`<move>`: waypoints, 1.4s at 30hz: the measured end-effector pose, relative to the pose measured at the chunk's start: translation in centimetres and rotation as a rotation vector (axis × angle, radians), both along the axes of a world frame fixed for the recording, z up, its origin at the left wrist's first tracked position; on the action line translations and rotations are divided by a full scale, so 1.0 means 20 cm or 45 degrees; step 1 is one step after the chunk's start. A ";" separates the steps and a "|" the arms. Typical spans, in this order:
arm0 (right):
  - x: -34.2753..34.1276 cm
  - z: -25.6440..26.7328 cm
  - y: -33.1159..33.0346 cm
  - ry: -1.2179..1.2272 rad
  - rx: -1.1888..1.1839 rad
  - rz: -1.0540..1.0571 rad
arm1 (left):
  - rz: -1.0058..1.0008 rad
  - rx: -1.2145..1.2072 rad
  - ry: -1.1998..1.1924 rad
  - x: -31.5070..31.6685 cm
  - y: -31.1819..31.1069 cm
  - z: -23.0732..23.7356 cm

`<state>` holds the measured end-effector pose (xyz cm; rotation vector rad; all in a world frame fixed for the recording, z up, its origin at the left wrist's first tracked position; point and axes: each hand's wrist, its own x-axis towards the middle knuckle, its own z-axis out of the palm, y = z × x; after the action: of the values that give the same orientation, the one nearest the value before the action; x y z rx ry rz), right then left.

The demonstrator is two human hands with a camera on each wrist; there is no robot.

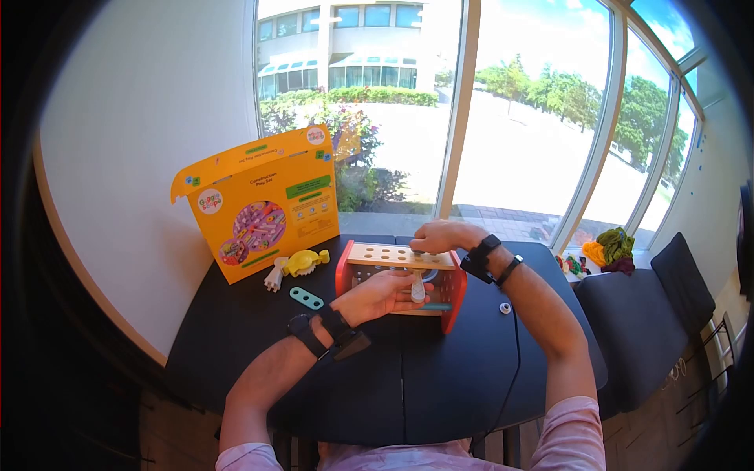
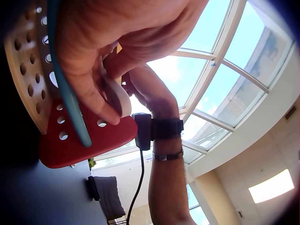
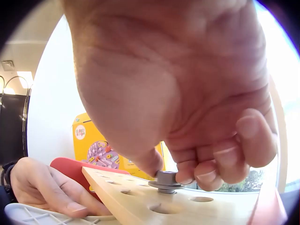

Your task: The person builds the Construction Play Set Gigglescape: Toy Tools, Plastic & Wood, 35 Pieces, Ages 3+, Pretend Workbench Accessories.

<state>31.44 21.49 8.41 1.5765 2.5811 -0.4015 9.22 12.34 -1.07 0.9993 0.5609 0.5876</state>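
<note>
A toy workbench (image 1: 365, 253) with a perforated wooden top and red side panels (image 2: 89, 143) stands on the black table. Between thumb and fingertips, my right hand (image 1: 441, 235) pinches a grey toy bolt (image 3: 166, 180), whose stem sits at a hole in the wooden top (image 3: 140, 194). My left hand (image 1: 375, 298) is at the bench's near side and grips a pale grey plastic toy tool (image 1: 418, 289) with a rounded handle; lattice ribs show on it in the right wrist view. A teal rod (image 2: 70, 89) runs across the bench beside the left fingers.
A yellow toy-set box (image 1: 267, 204) stands at the back left. Before it lie a yellow toy piece (image 1: 305, 263), a white piece (image 1: 275, 276) and a teal strip with holes (image 1: 306, 298). Right of the bench are a small white round piece (image 1: 505, 308) and a black cable (image 1: 517, 361).
</note>
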 end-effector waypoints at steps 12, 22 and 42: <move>-0.05 0.06 -0.07 -0.057 0.032 -0.138 | 0.005 -0.010 -0.001 0.00 0.01 -0.01; -0.03 0.04 -0.03 -0.070 0.016 -0.046 | 0.001 -0.014 -0.035 0.00 0.02 -0.03; -0.07 0.05 -0.04 -0.138 -0.043 -0.106 | -0.016 -0.012 -0.008 0.00 0.01 -0.02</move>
<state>30.11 20.61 9.41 1.6502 2.4232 -0.3538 9.20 12.62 -1.53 0.9906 0.5511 0.5765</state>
